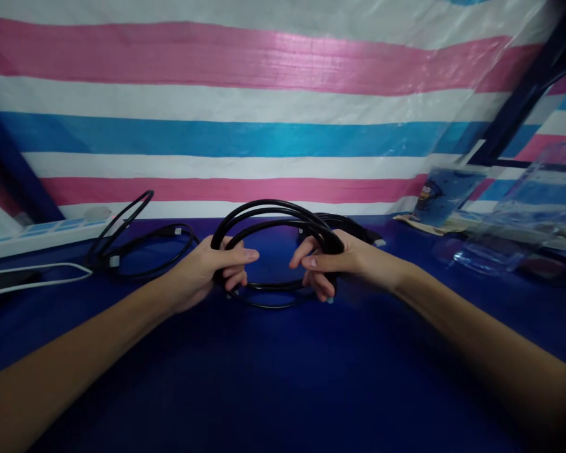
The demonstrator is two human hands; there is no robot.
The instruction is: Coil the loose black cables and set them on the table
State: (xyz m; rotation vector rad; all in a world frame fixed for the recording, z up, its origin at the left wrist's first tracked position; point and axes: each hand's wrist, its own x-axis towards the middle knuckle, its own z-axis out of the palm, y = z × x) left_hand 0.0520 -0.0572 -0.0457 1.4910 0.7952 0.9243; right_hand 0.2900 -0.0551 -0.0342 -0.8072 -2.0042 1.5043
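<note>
A coiled black cable (273, 206) is held up in loops between my two hands, over the blue table (283, 371). On the left side of the coil, my left hand (221, 261) is closed round the strands, its thumb pointing inward. My right hand (330, 261) grips the opposite side of the loops with curled fingers. Small pale connector ends peek out below both hands. Behind my right hand lies another bundle of black cable (353, 225), partly hidden by the hand and the coil.
At left are a loose black cable (170, 267), a white power strip (51, 236) and a white cord (42, 286). To the right stand a blue printed packet (446, 195) and clear plastic packaging (514, 220). A striped sheet (245, 138) hangs behind the table.
</note>
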